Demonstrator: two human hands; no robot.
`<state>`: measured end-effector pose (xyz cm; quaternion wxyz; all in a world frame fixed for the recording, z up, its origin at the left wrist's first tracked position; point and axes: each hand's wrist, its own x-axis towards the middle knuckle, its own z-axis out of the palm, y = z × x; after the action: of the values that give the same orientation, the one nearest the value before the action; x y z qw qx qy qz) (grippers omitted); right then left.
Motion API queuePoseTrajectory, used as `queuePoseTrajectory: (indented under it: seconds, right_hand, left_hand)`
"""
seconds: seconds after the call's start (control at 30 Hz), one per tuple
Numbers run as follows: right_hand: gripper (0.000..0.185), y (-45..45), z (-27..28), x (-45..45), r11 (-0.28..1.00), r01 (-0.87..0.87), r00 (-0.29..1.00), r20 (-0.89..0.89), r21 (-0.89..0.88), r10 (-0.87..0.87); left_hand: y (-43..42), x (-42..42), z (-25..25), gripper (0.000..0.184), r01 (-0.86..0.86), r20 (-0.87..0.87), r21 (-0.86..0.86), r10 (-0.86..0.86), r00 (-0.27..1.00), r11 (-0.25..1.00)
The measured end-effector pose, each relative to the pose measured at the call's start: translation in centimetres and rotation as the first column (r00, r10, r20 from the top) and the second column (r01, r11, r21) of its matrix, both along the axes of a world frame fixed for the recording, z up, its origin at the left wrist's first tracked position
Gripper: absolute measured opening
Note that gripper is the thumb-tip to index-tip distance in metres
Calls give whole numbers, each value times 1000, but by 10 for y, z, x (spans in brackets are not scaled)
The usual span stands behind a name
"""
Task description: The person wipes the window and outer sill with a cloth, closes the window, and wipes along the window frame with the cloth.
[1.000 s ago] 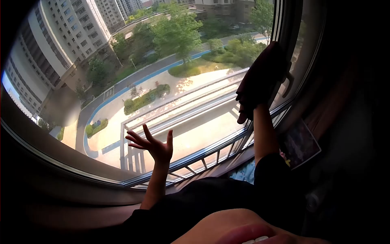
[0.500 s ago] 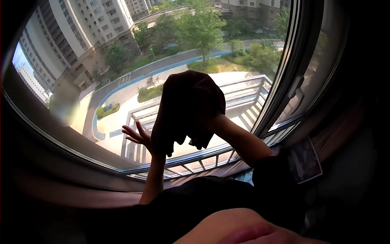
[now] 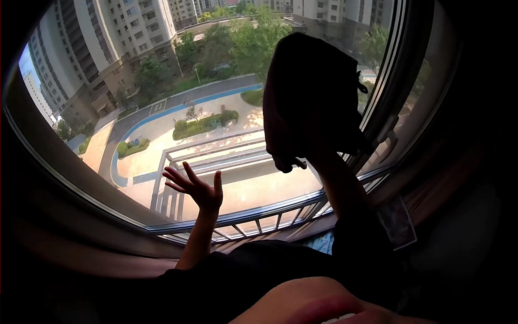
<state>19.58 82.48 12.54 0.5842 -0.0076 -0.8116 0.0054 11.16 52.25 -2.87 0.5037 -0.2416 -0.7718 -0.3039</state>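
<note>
A dark cloth [image 3: 310, 97] hangs bunched in front of the upper right part of the window glass, seen almost as a silhouette. My right hand [image 3: 322, 152] holds it up from below; the fingers are lost in the dark folds. Whether the cloth touches the pane I cannot tell. To the lower left, my left hand [image 3: 200, 189] is raised with its fingers spread and nothing in it, apart from the cloth. Both are in front of the large window pane [image 3: 243, 189].
A window handle [image 3: 389, 137] sits on the frame at right. Low metal bars [image 3: 259, 224] run along the window's bottom. A flat picture-like card [image 3: 398, 221] lies at lower right. Outside are buildings, trees and a curved path [image 3: 127, 148].
My right hand has carried the dark cloth up and to the right across the window. My left hand stays nearly in place; its thumb, formerly behind the cloth, now shows.
</note>
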Motion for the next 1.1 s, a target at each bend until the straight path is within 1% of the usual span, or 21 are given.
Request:
queuePoseTrajectory:
  seconds: [0.07, 0.13, 0.17, 0.2, 0.23, 0.27, 0.3, 0.33, 0.37, 0.4, 0.47, 0.53, 0.6, 0.7, 0.83, 0.87, 0.93, 0.97, 1.0, 1.03, 1.1]
  right_hand:
    - [57, -49, -18, -6, 987, -155, 966, 215, 29, 145]
    - [57, -71, -23, -3, 956, -293, 873, 407, -1, 268]
    - [57, -74, -20, -1, 939, -337, 803, 502, -63, 322]
    - [57, -65, -12, 2, 924, -350, 723, 583, -154, 371]
    - [57, -61, 5, 9, 920, -241, 611, 688, -309, 391]
    - [62, -34, -15, -1, 953, -291, 854, 426, -88, 300]
    - [69, 21, -44, -18, 958, -249, 967, 81, 140, 240]
    - [73, 78, -53, -39, 993, -109, 994, -19, -43, 108]
    - [78, 70, 20, 7, 998, -22, 984, -177, -54, 12]
    - [62, 174, 33, 15, 1000, -6, 984, -179, -23, 2]
    - [61, 192, 99, 33, 978, 209, 909, -366, -9, -198]
    - [60, 189, 124, 35, 951, 308, 848, -448, -19, -283]
    - [59, 169, 126, 23, 937, 347, 814, -482, -41, -323]
    - [58, 103, 89, -4, 929, 364, 835, -419, -65, -356]
    - [56, -2, -18, -40, 917, 397, 908, -124, -46, -400]
    - [56, -18, -43, -45, 900, 434, 899, -46, -26, -435]
    - [55, -29, -79, -43, 831, 556, 829, 70, 18, -555]
    - [55, -20, -84, -35, 794, 607, 789, 96, 31, -607]
    - [54, -4, -73, -21, 817, 576, 815, 75, -9, -574]
    - [53, 17, -52, -4, 858, 511, 860, 22, -52, -510]
    - [52, 59, 0, 24, 899, 425, 894, -105, -106, -436]
  left_hand:
    - [0, -2, -2, 100, -3, -9, 11, 3, 1000, 1000]
    - [0, -11, -9, 105, -13, -50, 3, 13, 999, 1000]
    - [1, -14, -12, 107, -24, -76, -6, 24, 997, 1000]
    - [0, -3, -1, 111, 48, -71, 0, -48, 996, 999]
    - [-3, -2, -3, 107, 68, -49, 5, -68, 997, 998]
    - [-6, -6, -10, 103, 51, -8, -5, -51, 999, 999]
    - [-9, -9, -18, 99, 34, 33, -9, -34, 999, 999]
    - [-11, -9, -20, 93, 39, 36, -12, -39, 999, 999]
    - [-15, -10, -22, 92, 60, 39, -16, -59, 998, 998]
    - [-16, -8, -21, 91, 82, 60, -24, -80, 995, 996]
    - [-21, -6, -20, 92, 119, 87, -37, -115, 989, 992]
    - [-24, -4, -19, 91, 129, 93, -43, -124, 988, 991]
    - [-25, -4, -20, 90, 142, 99, -49, -137, 986, 989]
    - [-24, -6, -23, 90, 137, 89, -51, -132, 987, 989]
    - [-22, -5, -22, 91, 123, 83, -62, -117, 990, 990]
    - [-24, -6, -26, 89, 163, 91, -15, -161, 983, 987]
    - [-31, -6, -28, 86, 186, 112, -25, -182, 977, 982]
    - [-34, -7, -30, 84, 210, 132, -39, -204, 970, 977]
    - [-39, -10, -33, 81, 225, 135, -58, -216, 967, 973]
    - [-47, -6, -28, 80, 229, 155, -71, -216, 964, 971]
    - [-70, -11, -28, 75, 338, 152, -74, -325, 933, 938]
